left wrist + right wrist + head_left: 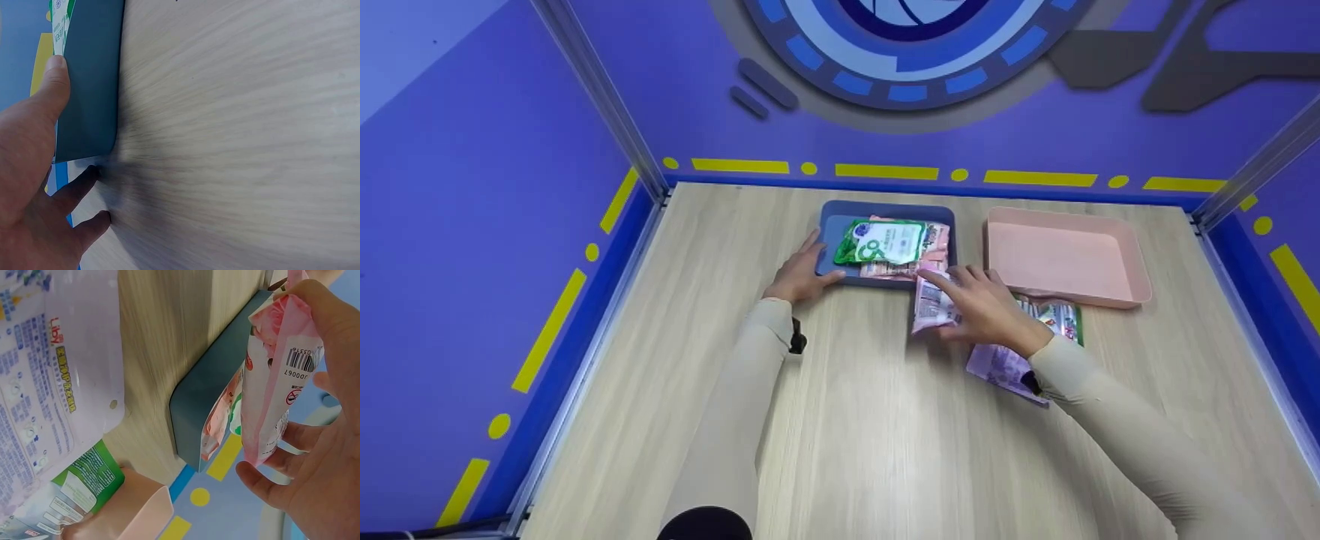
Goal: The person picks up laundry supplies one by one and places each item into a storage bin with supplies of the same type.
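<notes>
My left hand [797, 278] is at the left front corner of the dark blue tray [889, 210]. Its thumb touches the tray's rim in the left wrist view, and its other fingers spread outside the corner. My right hand [988, 307] holds a pink packet [281, 371] printed with a rose and a barcode, just off the tray's right front corner. Inside the tray, a green-and-white packet [891, 241] lies on top of pink packets [936, 238]. Under my right forearm are a purple pouch [997, 365] and a green-edged pouch [1063, 319], partly hidden.
An open pink tray [1065, 255] stands right of the blue one, its front edge close to the pouches. Blue panels [780, 142] with yellow marks border the wooden table [870, 435] at the back and sides.
</notes>
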Action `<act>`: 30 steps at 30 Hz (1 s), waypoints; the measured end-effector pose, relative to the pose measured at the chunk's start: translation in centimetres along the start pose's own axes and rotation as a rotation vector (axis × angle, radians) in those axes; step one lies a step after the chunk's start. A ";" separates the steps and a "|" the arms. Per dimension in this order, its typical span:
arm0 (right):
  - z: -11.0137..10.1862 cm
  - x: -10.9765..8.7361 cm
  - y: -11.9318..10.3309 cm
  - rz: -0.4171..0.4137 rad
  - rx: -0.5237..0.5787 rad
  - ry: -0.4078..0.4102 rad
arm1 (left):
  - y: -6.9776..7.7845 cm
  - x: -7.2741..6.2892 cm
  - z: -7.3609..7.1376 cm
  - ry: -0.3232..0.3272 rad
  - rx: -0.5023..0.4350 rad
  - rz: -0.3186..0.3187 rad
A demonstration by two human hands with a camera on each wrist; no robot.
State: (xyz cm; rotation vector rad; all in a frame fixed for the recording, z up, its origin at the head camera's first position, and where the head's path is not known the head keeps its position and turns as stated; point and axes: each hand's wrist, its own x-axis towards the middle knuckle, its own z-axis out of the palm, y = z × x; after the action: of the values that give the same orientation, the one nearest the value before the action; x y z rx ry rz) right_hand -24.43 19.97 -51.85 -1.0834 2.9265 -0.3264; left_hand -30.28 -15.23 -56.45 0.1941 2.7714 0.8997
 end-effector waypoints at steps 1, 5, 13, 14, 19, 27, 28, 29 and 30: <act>0.0 0.1 0.0 -0.001 0.000 0.001 | 0.0 0.0 0.0 0.001 0.000 0.000; -0.1 0.3 0.0 -0.009 -0.005 0.011 | -0.1 0.0 0.0 0.001 0.006 -0.002; -0.3 0.8 0.1 -0.041 -0.039 0.033 | -0.2 0.3 0.1 -0.004 0.013 -0.019; -0.4 0.9 0.1 -0.044 -0.041 0.039 | -0.2 0.3 0.1 -0.004 0.012 -0.019; -0.6 1.4 0.1 -0.064 -0.048 0.067 | -0.3 0.3 0.2 -0.001 0.010 -0.023; -0.7 2.2 0.2 -0.067 -0.029 0.059 | -0.2 0.4 0.2 -0.011 0.028 -0.024; -0.8 2.3 0.2 -0.063 -0.027 0.053 | -0.2 0.4 0.2 -0.013 0.025 -0.026; -0.8 2.4 0.1 -0.059 -0.025 0.047 | -0.2 0.4 0.2 -0.014 0.024 -0.027; -0.9 2.5 0.1 -0.055 -0.026 0.041 | -0.2 0.5 0.1 -0.014 0.022 -0.027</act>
State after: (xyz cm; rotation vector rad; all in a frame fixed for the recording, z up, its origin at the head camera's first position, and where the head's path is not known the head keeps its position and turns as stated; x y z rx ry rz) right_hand -26.49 18.60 -50.85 -1.1764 2.9491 -0.3162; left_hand -30.69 -15.23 -56.76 0.1649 2.7651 0.8588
